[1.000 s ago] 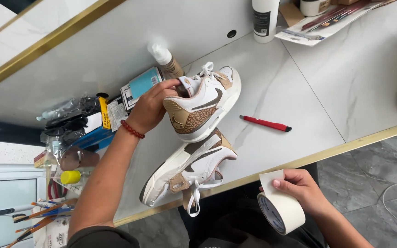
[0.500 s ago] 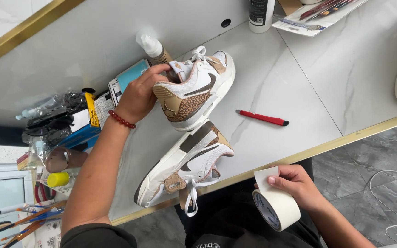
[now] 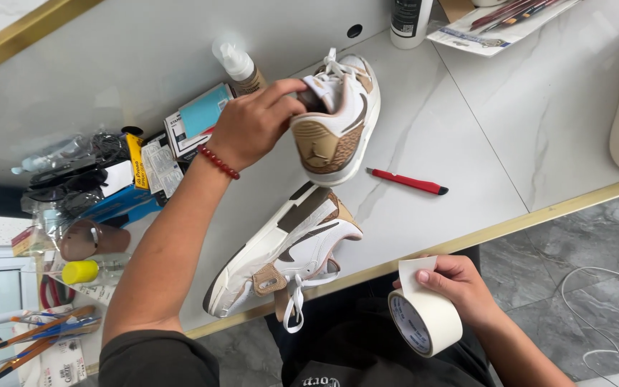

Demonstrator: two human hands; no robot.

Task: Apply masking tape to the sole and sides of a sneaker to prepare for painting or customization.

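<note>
Far to the left of the upright sneaker [image 3: 338, 118], a pile of small packages [image 3: 102, 186] lies on the white marble table [image 3: 510, 129]: clear plastic bags, a blue box and a yellow label strip, and their content is hard to make out. Below this pile are a yellow cap [image 3: 80, 271] and some brushes [image 3: 30, 340], partly cut off by the edge. Just left of the sneaker stands a flat box with a light blue front [image 3: 198, 115], half hidden by the left hand [image 3: 252, 125]. This hand, with a red bead bracelet [image 3: 218, 162] on the wrist, grasps the sneaker at the heel opening, fingers closed on the rim. Below it a second sneaker [image 3: 284, 254] lies on its side at the table's edge. To the right of the upright sneaker lies a red pen-shaped tool [image 3: 406, 181]. Lower right, off the table, the right hand [image 3: 460, 287] holds a roll of white tape [image 3: 424, 322], its thumb pinching the loose end. A black bottle [image 3: 410, 18] above is cut off.
</note>
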